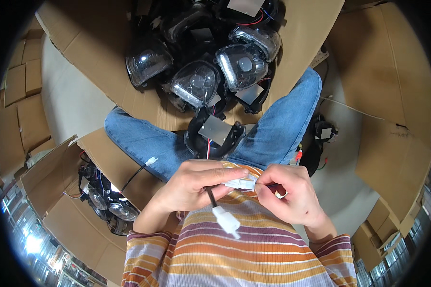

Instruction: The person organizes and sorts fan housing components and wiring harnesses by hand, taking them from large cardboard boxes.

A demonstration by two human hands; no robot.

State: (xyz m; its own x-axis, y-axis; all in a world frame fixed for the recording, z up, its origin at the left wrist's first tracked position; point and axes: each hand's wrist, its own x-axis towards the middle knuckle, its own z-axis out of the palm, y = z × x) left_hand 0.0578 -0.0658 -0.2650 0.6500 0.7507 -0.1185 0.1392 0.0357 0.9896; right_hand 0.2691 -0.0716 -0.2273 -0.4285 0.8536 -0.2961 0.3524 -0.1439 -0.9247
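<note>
In front of my chest, my left hand (pixel 194 184) is closed round a white plastic connector (pixel 243 183), with the thumb along its top. My right hand (pixel 289 193) pinches the connector's right end, where thin dark wires and a small pale tip show among the curled fingers. From under my left fingers hangs a short black cable ending in a second white plug (pixel 226 221). A black lamp housing (pixel 194 137) with a square silver plate rests between my legs. Red and white wires run from it toward my left hand.
Ahead, several clear-lensed headlamps (pixel 195 85) lie piled on cardboard (pixel 304 40). At left, an open carton (pixel 64 205) holds more lamps (pixel 122 210); a black cable with a white plug (pixel 152 161) reaches over its flap. Another lamp part (pixel 324 131) lies on the floor at right.
</note>
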